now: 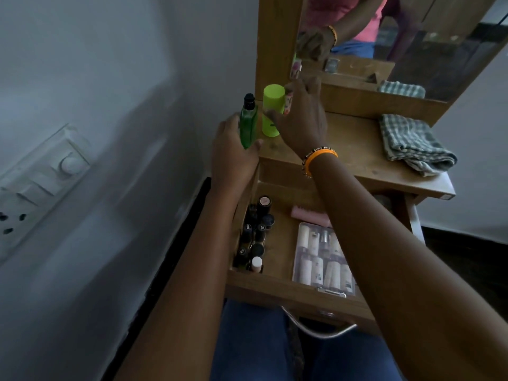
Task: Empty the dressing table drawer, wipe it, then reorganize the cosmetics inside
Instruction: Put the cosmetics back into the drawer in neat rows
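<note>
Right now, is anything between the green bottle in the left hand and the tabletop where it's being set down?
Nothing visible. The left hand holds the green bottle at the tabletop's left edge; the lime container stands just beside it, under the right hand.

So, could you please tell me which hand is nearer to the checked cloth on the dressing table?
Right. The right hand is beside the lime-green container, nearer the checked cloth; the left hand holds the green bottle farther away.

dim room, pale wall (110,64), switchboard (41,174), mirror (412,37)
</note>
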Available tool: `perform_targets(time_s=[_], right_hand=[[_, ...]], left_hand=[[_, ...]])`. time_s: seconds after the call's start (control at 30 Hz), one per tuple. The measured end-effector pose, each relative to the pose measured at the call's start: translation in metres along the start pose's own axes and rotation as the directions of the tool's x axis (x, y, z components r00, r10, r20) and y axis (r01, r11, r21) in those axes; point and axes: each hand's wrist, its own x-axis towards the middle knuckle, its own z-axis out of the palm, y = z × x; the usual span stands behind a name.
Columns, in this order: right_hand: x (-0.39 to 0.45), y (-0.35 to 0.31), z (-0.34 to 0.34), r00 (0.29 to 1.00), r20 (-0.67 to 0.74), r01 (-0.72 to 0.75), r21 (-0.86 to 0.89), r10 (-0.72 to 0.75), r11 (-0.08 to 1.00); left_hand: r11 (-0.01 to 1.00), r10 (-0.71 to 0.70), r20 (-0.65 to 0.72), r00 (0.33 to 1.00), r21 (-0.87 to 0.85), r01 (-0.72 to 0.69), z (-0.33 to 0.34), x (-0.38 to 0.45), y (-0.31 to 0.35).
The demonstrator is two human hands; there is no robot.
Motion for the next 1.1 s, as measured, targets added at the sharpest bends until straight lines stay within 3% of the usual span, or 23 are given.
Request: perform_targets(time_s=[0.13,0.33,0.5,0.73,0.97,1.1], right_hand=[[-0.02,0.006,-0.005,0.998,0.003,0.067,0.068,-0.068,0.995],[-0.088,0.027,-0.022,0.997,-0.062,0.064,0.267,-0.049,0.962],[-0.129,0.046,-0.024,0.994,0.101,0.018,0.159,-0.035,0.987],[-0.111,0.05,0.012,0.947,0.32,-0.027,0.008,0.023,1.0],[-0.105,0.042,0.035,0.952,0.284,-0.112,-0.018,0.112,0.994],[-0.101,0.048,0.048,0.945,0.275,-0.206,0.071,0.179,0.976]], left_hand=[[0.999,-0.048,-0.014,0.999,0.022,0.048,0.003,-0.001,-0.008],[0.999,0.033,-0.015,0.999,0.039,-0.032,0.006,-0.003,-0.005],[0.996,0.032,-0.112,0.993,0.083,-0.023,0.004,-0.006,-0.009],[0.995,0.083,-0.221,0.972,0.07,-0.069,-0.008,-0.045,-0.015],[0.996,0.09,-0.207,0.974,0.044,-0.083,-0.007,-0.066,-0.016],[0.993,0.111,-0.2,0.974,0.063,-0.1,-0.007,-0.068,-0.016]])
